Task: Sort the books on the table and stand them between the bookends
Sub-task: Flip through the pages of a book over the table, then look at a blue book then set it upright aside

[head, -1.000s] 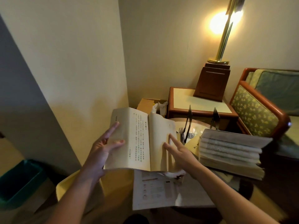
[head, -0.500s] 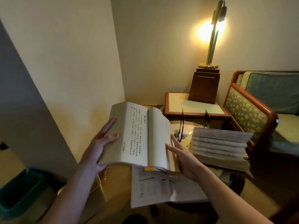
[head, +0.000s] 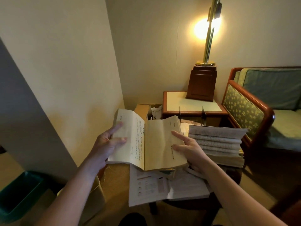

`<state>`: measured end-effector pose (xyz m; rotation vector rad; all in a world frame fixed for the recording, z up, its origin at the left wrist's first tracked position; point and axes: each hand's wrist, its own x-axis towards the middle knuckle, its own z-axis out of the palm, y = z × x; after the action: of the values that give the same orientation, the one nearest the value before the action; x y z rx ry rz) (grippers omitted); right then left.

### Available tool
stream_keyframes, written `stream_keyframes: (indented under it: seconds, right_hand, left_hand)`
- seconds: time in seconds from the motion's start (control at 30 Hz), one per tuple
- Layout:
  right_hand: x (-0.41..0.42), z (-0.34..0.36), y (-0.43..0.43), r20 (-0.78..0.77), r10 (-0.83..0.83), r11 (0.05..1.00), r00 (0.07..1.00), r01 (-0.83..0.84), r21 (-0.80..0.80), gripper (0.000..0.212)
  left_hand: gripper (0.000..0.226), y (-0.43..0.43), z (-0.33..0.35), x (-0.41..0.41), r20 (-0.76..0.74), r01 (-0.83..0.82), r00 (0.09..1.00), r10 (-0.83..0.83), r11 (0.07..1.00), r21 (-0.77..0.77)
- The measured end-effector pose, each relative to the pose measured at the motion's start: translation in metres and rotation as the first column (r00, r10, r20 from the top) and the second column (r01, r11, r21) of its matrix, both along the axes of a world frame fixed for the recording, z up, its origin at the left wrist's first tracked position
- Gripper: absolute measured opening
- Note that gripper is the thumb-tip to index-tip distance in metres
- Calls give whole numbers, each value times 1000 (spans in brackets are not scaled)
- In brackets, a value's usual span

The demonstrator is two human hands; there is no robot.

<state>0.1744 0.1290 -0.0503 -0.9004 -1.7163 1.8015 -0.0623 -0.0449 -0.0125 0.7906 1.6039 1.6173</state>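
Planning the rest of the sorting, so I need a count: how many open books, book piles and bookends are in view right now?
Open books: 2, the held book and the flat open book on the table.
Book piles: 1, the pile; I cannot tell how many volumes it holds.
Bookends: 2, the left bookend and the right bookend.
Total: 5

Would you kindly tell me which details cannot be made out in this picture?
All in the head view.
- open book: print too small to read; cover faces away.
- bookends: bases hidden behind the open book and book stack.
- book stack: titles blurred.
- green bin: cut off by the left edge.
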Motion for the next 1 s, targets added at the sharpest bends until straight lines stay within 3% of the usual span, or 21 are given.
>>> stream_keyframes:
  seconds: [0.13,0.2,0.27,0.33,0.47,0.53,0.57,0.63,0.67,0.73,0.87,1.0]
  right_hand:
    - [-8,4,-7,30,-23,999,999,22,46,62]
    - [-13,7,-13,52,2,993,999,-8,118,62]
    - [-18,7,-17,72,12,984,997,-24,175,63]
    - [-19,6,-21,64,2,981,998,-14,193,65]
    - [-24,10,-29,-153,-14,998,988,23,60,60]
    - [-28,12,-34,-198,-60,997,978,70,43,60]
    - [-30,9,-34,-205,-85,994,975,98,55,62]
    - [-29,5,-33,-199,-127,986,972,144,78,63]
    - [-27,3,-32,-193,-140,986,971,156,66,62]
    - [-20,2,-31,-193,-156,987,969,160,4,59]
    - [-7,5,-24,-177,-207,978,962,200,-56,55]
    - [6,15,-17,-199,-223,973,954,205,-107,52]
  left_hand:
    - [80,26,-9,22,-409,-20,911,-56,984,-180]
    - [88,40,-12,43,-525,-3,841,-130,970,-245]
    - [86,52,-17,61,-480,24,862,-166,957,-288]
    - [67,61,-20,77,-413,66,892,-184,957,-283]
    - [42,66,-31,103,-272,179,938,-217,971,-158]
    - [33,71,-42,114,-408,134,896,-177,982,-132]
    - [31,70,-45,118,-528,104,834,-159,986,-131]
    - [30,65,-44,120,-583,66,802,-131,989,-131]
    - [33,66,-45,121,-491,98,857,-158,984,-147]
    - [43,71,-55,115,-460,176,859,-225,973,-148]
    - [48,76,-55,108,-627,162,722,-293,953,-257]
    - [57,75,-50,94,-612,90,761,-215,969,-228]
